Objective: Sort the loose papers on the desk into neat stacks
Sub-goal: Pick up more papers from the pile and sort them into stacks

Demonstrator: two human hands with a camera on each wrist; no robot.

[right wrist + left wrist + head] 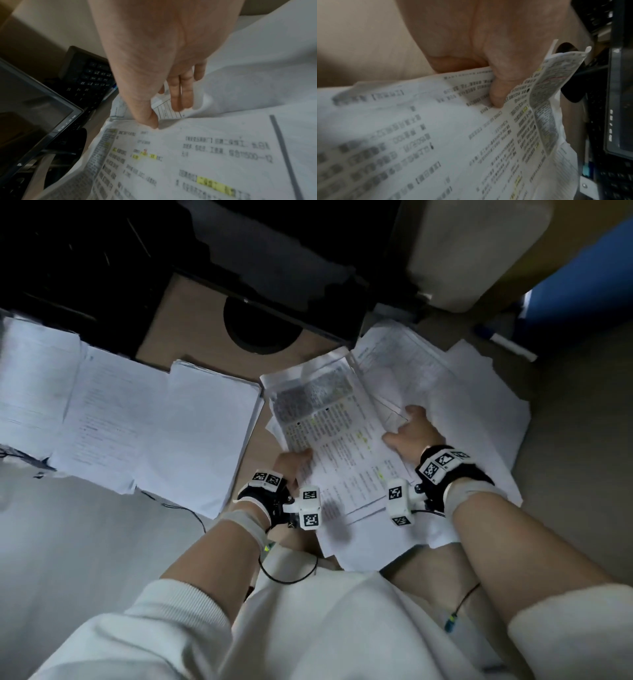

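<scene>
A printed sheet (342,446) with dense text and yellow highlights lies slanted over a loose pile of papers (479,392) at the right of the desk. My left hand (298,460) pinches the sheet's left edge, and in the left wrist view the thumb (498,92) lies on top of the printed sheet (471,135). My right hand (407,426) sits at the sheet's right edge. In the right wrist view its thumb tip (151,123) touches the edge of the printed sheet (205,155), and its straight fingers (180,94) reach onto the papers beyond.
Three stacks (191,433), (113,412), (30,378) lie side by side on the left. The brown desk (191,313) has a round cable hole (260,326). A monitor (34,101) and a dark keyboard (92,75) stand behind. A pen (507,344) lies far right.
</scene>
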